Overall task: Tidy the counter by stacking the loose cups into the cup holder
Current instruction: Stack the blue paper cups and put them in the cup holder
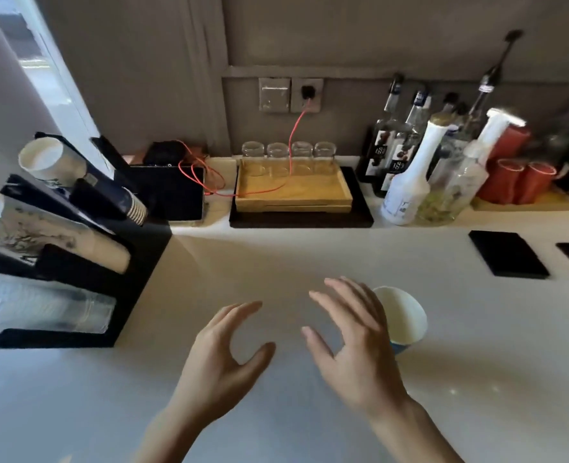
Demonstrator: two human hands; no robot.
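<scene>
- Both hands hover low over the white counter point(476, 379), palms down, empty, reaching in from the near edge.
- Left hand point(221, 355) has its fingers curved and thumb swung out, forming an open C shape with nothing inside it.
- Right hand point(353, 342) has its fingers spread and slightly bent; its far side overlaps a paper cup point(405, 315), and contact between them cannot be told.
- That one loose paper cup is white inside with a blue band low on its outside, and it stands just right of the right hand, mouth tilted toward the camera.
- Black cup holder point(136, 262) stands at the counter's left edge, well apart from the hands, with its slots slanting up to the left.
- Four cup stacks lie in the holder: a white one at the top, a dark striped one below, a patterned white one next, and a clear plastic one lowest.
- Bare counter lies open between the hands and the holder.
- Farther back, a wooden tray point(293, 192) carries four upturned glasses point(289, 153).
- Several bottles point(420, 162) crowd the back right corner, beside three red cups point(516, 175).
- Two black coasters point(508, 253) lie flat at the right, the second cut off by the picture's edge.
</scene>
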